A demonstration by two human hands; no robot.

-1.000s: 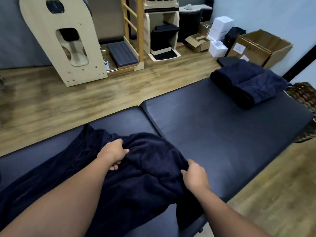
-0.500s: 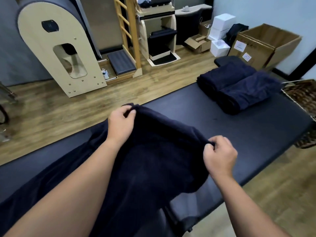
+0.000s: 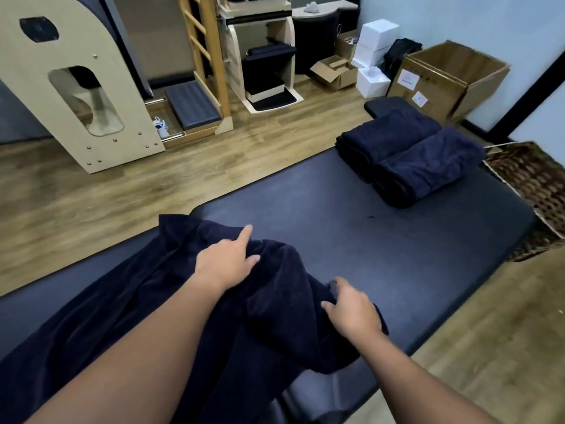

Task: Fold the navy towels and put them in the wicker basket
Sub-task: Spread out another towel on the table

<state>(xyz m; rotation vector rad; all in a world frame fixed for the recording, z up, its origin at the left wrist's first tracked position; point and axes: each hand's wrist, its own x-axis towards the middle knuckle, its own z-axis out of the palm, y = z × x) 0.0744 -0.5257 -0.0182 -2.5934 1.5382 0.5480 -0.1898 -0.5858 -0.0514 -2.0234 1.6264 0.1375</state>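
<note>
Both hands have let go of the raised hem since half a second ago and dropped onto the cloth. Left hand (image 3: 226, 261) lies spread flat on the unfolded navy towel (image 3: 146, 301); right hand (image 3: 354, 313), fingers loosely splayed, rests at its crumpled near-edge bunch. Massage table (image 3: 351, 228) carries it. Two folded towels (image 3: 406, 157) sit at the far right corner, wicker basket (image 3: 532, 191) just beyond the right edge, cardboard box (image 3: 443, 78) on the wooden floor (image 3: 91, 197).

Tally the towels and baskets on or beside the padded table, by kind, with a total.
Folded navy towels: 2, far one and near one
Unfolded navy towel: 1, under left hand and right hand
Wicker basket: 1
Total: 4
</note>
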